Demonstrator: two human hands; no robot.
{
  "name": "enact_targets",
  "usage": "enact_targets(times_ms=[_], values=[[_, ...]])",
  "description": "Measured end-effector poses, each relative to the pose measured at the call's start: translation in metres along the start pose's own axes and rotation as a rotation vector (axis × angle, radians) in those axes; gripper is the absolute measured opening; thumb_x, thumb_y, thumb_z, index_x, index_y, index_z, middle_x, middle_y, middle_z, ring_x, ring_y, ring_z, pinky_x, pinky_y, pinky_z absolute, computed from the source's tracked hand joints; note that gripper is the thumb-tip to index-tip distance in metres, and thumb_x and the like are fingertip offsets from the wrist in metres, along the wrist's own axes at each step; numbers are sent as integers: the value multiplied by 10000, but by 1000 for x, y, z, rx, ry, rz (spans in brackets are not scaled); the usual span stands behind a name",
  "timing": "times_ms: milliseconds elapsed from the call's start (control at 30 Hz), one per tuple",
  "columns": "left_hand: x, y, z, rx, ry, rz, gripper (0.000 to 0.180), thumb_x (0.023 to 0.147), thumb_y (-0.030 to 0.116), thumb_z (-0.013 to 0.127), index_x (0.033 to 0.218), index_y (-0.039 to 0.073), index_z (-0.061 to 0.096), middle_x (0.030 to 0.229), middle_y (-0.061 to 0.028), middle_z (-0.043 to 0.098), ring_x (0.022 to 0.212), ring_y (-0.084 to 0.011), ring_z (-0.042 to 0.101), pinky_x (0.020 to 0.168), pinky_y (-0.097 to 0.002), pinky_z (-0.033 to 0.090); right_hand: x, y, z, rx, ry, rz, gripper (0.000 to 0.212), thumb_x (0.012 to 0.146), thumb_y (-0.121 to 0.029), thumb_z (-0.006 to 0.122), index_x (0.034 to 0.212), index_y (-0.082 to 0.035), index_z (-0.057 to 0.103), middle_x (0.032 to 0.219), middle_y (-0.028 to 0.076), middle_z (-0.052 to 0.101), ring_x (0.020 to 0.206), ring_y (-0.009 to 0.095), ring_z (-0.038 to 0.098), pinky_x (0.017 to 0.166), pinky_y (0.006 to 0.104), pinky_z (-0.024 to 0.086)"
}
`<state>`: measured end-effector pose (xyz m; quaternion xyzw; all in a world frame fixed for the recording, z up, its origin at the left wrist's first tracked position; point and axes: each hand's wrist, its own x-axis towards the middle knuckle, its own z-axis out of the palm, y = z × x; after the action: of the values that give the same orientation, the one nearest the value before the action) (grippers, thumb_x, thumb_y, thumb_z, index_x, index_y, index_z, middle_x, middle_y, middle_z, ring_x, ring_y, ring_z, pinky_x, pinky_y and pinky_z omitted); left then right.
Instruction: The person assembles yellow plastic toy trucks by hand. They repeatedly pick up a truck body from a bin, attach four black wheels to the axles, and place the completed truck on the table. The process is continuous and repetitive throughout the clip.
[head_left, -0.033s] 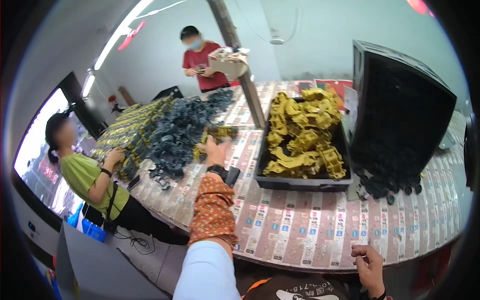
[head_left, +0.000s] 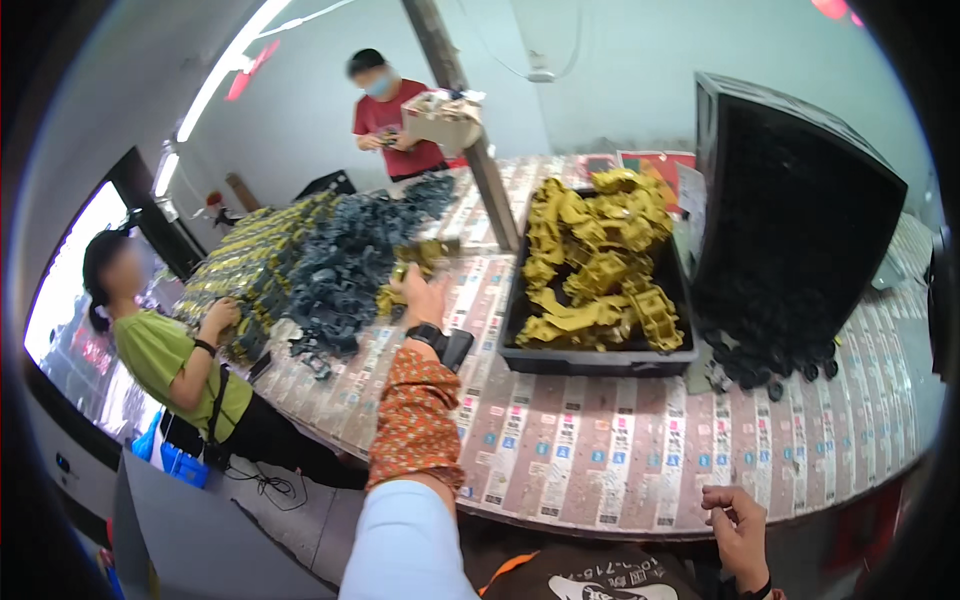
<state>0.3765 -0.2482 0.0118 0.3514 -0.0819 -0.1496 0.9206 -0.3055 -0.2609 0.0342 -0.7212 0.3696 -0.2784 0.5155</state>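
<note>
My left hand (head_left: 425,297) stretches far over the table, its fingers closed round a yellow-olive plastic part (head_left: 430,254); part and fingertips are a little blurred. Beside it spreads a heap of dark grey plastic parts (head_left: 345,250). Another yellow piece (head_left: 387,300) lies right by the fingers. At the table's near edge, low on the right, my right hand (head_left: 738,530) hangs with loosely bent fingers apart and nothing visible in them. To the right of my left arm stands a black tray (head_left: 600,362) heaped with yellow plastic parts (head_left: 600,270).
A big black crate (head_left: 800,220) is tipped at the right, with small black round pieces (head_left: 770,365) spilling beside it. A wooden post (head_left: 465,120) rises past the tray. Rows of yellow-and-grey parts (head_left: 250,255) lie far left, where a person in green works; another in red stands behind.
The whole view has shifted slightly left. My left hand and the yellow part have moved slightly left with it; my right hand keeps its place.
</note>
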Motion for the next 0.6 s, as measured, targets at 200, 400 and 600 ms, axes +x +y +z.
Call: enact_targets(times_ms=[200, 400, 600], values=[[-114, -30, 123, 713, -455, 33, 353, 964, 216, 667, 1299, 156, 577, 1079, -41, 643, 888, -139, 624, 705, -296, 551, -6, 26, -19, 98, 64, 172, 201, 924, 33, 547, 1070, 31, 684, 1079, 110, 725, 875, 113, 655, 729, 254, 521], [-205, -66, 170, 1927, -1170, 297, 567, 877, 379, 747, 1354, 155, 536, 1067, -188, 733, 1025, -364, 703, 833, -489, 541, 7, 16, -10, -24, 18, 27, 213, 924, 48, 559, 1097, 21, 680, 1068, 135, 735, 927, 203, 707, 789, 306, 530], [-196, -66, 140, 1739, -1010, 413, 547, 848, 315, 732, 1336, 167, 534, 1073, -220, 718, 1011, -428, 690, 869, -500, 548, 23, 22, -23, -186, 3, -145, 203, 906, 23, 585, 1087, 4, 678, 1043, 166, 717, 920, 301, 708, 776, 355, 536]])
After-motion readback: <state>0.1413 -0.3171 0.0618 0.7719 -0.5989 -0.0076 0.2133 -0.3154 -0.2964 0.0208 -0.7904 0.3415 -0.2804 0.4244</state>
